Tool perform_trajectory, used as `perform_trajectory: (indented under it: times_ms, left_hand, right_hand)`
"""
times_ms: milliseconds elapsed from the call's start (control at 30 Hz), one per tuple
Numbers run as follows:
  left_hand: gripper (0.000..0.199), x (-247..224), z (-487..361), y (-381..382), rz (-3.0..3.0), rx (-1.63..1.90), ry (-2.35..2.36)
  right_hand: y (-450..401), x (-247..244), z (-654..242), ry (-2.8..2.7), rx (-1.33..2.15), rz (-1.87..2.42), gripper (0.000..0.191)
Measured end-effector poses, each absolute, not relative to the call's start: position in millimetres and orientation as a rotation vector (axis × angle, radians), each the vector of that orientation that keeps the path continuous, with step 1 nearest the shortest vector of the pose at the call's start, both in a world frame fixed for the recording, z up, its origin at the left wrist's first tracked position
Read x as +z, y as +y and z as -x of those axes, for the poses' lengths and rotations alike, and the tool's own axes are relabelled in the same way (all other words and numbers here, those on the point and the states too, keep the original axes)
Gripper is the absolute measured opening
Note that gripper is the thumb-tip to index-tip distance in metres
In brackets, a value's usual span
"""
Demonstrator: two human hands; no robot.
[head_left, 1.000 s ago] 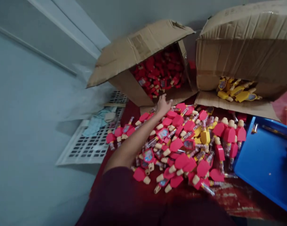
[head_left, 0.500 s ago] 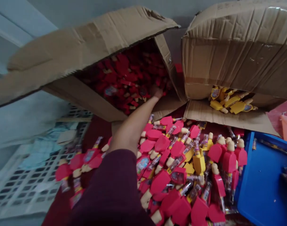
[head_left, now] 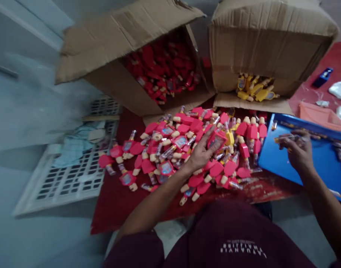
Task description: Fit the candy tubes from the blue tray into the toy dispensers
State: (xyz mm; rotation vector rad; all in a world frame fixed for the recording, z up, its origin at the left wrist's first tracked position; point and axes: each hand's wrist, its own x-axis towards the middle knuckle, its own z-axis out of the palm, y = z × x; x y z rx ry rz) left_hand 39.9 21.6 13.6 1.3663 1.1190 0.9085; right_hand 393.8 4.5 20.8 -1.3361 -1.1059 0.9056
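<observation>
Head cam: left hand (head_left: pixel 200 155) has fingers clamped on a red plastic toy (head_left: pixel 217 140), right hand's (head_left: pixel 301 154) pinching clear tubes (head_left: pixel 284 139) over blue tray (head_left: pixel 280 162).

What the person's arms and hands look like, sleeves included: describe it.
The left hand and right hand wear no gloves, and both forearms are bare, without visible bands. The left sleeve, dark maroon, is short; the matching shirt bears pale lettering.

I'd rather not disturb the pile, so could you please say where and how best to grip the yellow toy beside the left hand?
Probably pinch the yellow toy by its body, from above: that part lies exposed, while red toys crowd around and the left hand blocks one side.
</observation>
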Motion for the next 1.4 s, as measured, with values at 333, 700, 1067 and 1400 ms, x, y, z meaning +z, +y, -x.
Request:
perform_trajectory:
  times_ms: [333, 700, 1067, 1400]
  left_hand:
    - [0.057, 39.3, -76.8, -108.9, -1.648, 0.712, 0.998]
    - [0.055, 42.2, -78.0, -142.1, -1.894, 0.384, 1.038]
    - [0.055, 7.8, -79.9, -159.0, -2.302, 0.310, 1.084]
    - [0.052, 7.9, -83.5, -145.5, -2.171, 0.177, 1.005]
  right_hand:
    - [-98.5, 77.0, -329.1, -1.441, 1.451, 1.271, 0.034]
    - [-142.9, 59.1, -342.4, -1.638, 1.314, 1.239, 0.028]
    - [-155.7, 50.1, -339.2, -1.742, 1.247, 1.306, 0.024]
    - [-159.9, 32.6, -342.1, -1.542, 1.413, 1.465, 0.033]
